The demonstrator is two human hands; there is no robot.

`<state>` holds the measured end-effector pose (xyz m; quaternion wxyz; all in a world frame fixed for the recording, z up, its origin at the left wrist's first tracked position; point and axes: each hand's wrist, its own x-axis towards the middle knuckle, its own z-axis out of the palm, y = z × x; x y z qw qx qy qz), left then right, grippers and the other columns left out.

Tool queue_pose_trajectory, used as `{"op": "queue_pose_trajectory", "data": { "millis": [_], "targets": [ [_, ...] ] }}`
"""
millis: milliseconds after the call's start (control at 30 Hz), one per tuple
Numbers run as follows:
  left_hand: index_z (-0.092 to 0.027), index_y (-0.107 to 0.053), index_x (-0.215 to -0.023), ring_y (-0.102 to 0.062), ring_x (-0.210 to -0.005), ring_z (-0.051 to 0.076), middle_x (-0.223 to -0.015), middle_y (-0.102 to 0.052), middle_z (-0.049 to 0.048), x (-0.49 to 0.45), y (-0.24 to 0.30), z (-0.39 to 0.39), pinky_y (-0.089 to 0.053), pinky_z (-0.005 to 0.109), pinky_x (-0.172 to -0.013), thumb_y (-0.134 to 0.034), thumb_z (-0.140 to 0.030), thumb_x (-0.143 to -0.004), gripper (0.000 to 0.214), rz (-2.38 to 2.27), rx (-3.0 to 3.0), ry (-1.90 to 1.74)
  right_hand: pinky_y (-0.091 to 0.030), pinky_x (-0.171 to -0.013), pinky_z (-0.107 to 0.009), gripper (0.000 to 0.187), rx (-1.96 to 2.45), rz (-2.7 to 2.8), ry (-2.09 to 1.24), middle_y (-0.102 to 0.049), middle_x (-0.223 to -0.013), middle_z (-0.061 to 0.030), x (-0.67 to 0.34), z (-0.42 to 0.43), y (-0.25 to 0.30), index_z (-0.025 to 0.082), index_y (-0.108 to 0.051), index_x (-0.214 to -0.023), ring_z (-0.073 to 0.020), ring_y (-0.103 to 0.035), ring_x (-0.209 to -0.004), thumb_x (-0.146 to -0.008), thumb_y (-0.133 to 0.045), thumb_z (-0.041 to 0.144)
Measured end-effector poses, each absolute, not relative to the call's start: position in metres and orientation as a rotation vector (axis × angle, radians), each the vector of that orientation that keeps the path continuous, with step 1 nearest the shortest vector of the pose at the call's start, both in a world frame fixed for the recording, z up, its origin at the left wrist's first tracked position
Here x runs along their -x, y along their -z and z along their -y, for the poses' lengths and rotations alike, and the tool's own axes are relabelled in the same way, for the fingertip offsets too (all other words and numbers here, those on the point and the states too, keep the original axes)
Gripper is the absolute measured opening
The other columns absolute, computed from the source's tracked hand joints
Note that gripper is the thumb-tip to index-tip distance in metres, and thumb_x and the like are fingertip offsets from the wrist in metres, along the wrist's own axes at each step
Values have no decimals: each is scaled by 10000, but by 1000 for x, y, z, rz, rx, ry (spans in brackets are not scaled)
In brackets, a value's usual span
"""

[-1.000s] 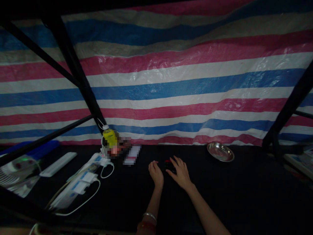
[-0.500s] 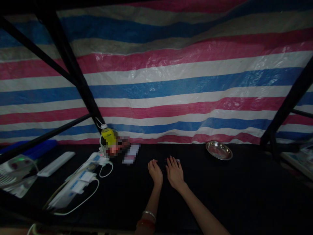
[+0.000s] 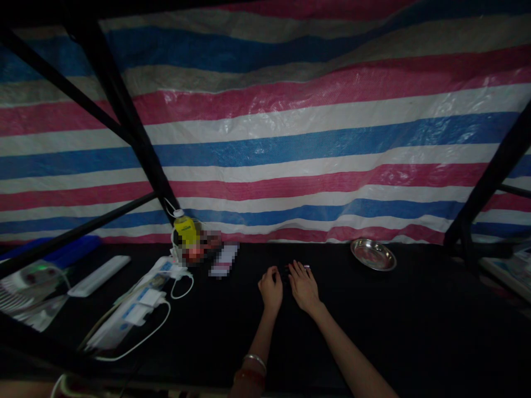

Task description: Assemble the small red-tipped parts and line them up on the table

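My left hand [image 3: 271, 291] is over the black tabletop [image 3: 215, 331], its fingers curled and closed; anything inside them is too dark to make out. Close on its right, my right hand [image 3: 305, 288] lies palm down with the fingers stretched forward and slightly apart. A small shiny pinkish piece [image 3: 307, 267] shows beside its fingertips. Something small and dark [image 3: 286, 270] sits between the two hands, barely visible against the black surface. A silver bangle [image 3: 254, 362] and a reddish band circle my left wrist.
Right of my hands stands a round metal dish [image 3: 374, 255]. At left are a blurred-out phone-like item [image 3: 224, 260], a yellow-labelled bottle [image 3: 185, 229], a power strip [image 3: 128, 309] with white cables, and a white bar [image 3: 99, 276]. Black frame posts [image 3: 139, 138] and a striped sheet [image 3: 290, 149] stand behind.
Both hands have shifted slightly right and away from me, staying close together. My left fingers have changed their curl, with a loop now showing. The whole view has drifted a little.
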<state>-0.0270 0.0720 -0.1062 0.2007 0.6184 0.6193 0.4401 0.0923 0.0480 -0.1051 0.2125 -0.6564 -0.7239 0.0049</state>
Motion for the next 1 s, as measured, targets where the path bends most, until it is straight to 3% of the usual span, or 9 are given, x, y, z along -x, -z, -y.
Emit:
{"op": "queue_pose_trajectory", "data": {
  "millis": [167, 300, 600, 1000],
  "targets": [
    [-212, -611, -919, -603, -939, 186, -938, -685, 28, 25, 101, -68, -386, 362, -882, -481, -122, -788, 205, -1737, -1836, -1117, -194, -1070, -411, 470, 1815, 2026, 12, -375, -1405, -90, -98, -53, 107, 163, -409, -1335, -211, -321, -1306, -934, -204, 298],
    [-226, -633, -919, -597, -948, 190, -937, -685, 22, 26, 98, -67, -387, 365, -881, -524, -173, -784, 182, -1730, -1869, -1065, -181, -1070, -427, 475, 1806, 2054, 27, -354, -1415, -88, -105, -57, 108, 176, -381, -1350, -213, -311, -1310, -935, -208, 332],
    [-303, -660, -1000, -490, -1086, 234, -1146, -594, 41, 22, 101, -70, -356, 388, -886, -524, -269, -818, 230, -1815, -1991, -942, -158, -1073, -424, 477, 1784, 2104, 23, -339, -1424, -75, -112, -57, 104, 182, -357, -1362, -208, -306, -1312, -935, -205, 328],
    [-345, -674, -957, -487, -1069, 237, -1137, -571, 29, 18, 98, -72, -371, 383, -862, -569, -303, -801, 193, -1831, -2026, -873, -141, -1070, -445, 476, 1831, 2038, 49, -358, -1411, -91, -111, -55, 104, 167, -384, -1349, -229, -310, -1308, -930, -210, 311]
  ]
}}
